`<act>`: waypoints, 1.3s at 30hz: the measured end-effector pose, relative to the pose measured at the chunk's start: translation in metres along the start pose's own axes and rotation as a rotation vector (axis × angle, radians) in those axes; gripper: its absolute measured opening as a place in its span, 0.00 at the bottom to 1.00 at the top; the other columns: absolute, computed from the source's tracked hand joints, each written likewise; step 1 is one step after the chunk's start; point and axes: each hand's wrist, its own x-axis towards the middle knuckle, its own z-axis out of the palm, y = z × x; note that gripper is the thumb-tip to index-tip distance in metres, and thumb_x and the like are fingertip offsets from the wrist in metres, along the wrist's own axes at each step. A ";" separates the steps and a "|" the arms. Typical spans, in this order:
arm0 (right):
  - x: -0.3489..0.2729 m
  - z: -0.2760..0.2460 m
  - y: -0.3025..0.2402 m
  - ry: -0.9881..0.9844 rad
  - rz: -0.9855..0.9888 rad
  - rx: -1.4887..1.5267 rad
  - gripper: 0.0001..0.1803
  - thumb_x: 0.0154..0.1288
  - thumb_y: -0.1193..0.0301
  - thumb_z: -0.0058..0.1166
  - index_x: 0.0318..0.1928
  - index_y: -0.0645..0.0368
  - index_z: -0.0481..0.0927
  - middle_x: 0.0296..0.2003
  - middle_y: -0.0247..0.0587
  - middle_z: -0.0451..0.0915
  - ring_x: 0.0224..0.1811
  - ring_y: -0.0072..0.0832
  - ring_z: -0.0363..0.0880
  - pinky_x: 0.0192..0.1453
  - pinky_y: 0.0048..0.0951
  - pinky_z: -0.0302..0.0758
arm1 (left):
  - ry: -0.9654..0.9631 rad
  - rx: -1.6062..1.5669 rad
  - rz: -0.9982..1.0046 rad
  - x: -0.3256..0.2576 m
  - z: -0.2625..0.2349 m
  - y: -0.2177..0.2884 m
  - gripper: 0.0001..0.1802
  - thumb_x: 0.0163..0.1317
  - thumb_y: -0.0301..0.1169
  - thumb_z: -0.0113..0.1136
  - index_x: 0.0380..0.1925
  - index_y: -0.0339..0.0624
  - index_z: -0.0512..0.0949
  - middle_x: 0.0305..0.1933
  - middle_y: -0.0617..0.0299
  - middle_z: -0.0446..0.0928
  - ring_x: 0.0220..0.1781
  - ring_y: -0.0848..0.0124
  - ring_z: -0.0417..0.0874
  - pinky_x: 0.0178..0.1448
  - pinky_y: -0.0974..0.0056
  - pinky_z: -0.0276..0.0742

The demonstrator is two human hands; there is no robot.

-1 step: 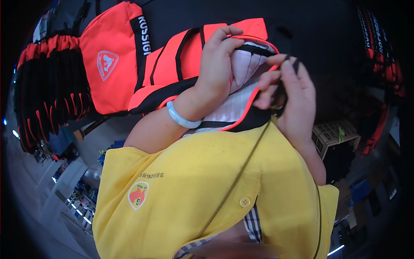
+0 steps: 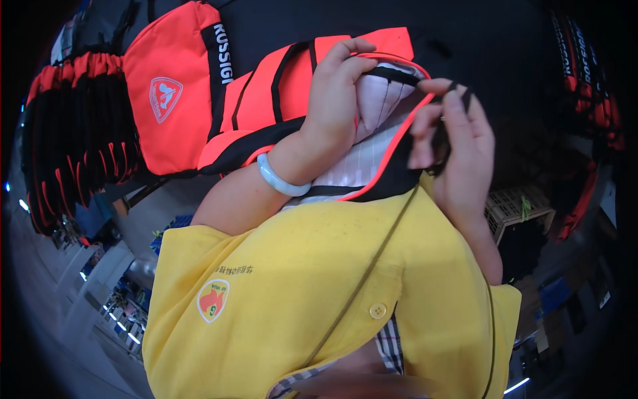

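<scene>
A red-orange and black bag [image 2: 292, 86] lies across the dark work surface, its pale striped lining [image 2: 352, 169] showing at the open end. My left hand [image 2: 335, 93], with a pale bangle on the wrist, is closed over the bag's edge, fingers curled onto the lining. My right hand [image 2: 458, 143] is bent at the black, red-piped rim on the other side of the opening. Its fingers are closed around a small dark object [image 2: 439, 143], partly hidden and blurred. A thin cord [image 2: 372, 259] from my neck runs up to just below that hand.
A flat red-orange piece with a black strip [image 2: 159, 86] adjoins the bag on the left. Farther left hangs a row of black and red-orange pieces [image 2: 80, 133]. More of them [image 2: 585, 86] are at the far right, above a slatted crate [image 2: 515, 209].
My right hand has shifted slightly to the right with the dark object. My left hand and the bag stay nearly as they were.
</scene>
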 end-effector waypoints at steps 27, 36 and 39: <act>0.050 -0.012 -0.009 -0.166 -0.910 -1.452 0.13 0.55 0.69 0.65 0.36 0.56 0.74 0.24 0.35 0.76 0.27 0.31 0.77 0.28 0.30 0.72 | 0.012 -0.163 -0.174 0.021 -0.010 0.005 0.11 0.62 0.24 0.50 0.44 0.33 0.74 0.40 0.52 0.77 0.41 0.66 0.79 0.48 0.68 0.76; 0.063 -0.017 -0.001 0.055 -0.624 -0.619 0.12 0.66 0.69 0.61 0.44 0.64 0.77 0.33 0.34 0.77 0.34 0.18 0.75 0.39 0.21 0.73 | -0.009 -0.153 -0.227 0.026 -0.008 0.008 0.11 0.62 0.24 0.51 0.44 0.34 0.75 0.41 0.51 0.78 0.41 0.65 0.81 0.46 0.68 0.78; 0.062 -0.013 -0.004 -0.023 -0.657 -0.884 0.13 0.62 0.70 0.64 0.42 0.62 0.77 0.30 0.37 0.78 0.31 0.22 0.78 0.37 0.21 0.74 | -0.048 -0.104 -0.235 0.031 -0.012 0.013 0.12 0.66 0.27 0.46 0.48 0.36 0.72 0.44 0.50 0.78 0.45 0.60 0.83 0.52 0.60 0.81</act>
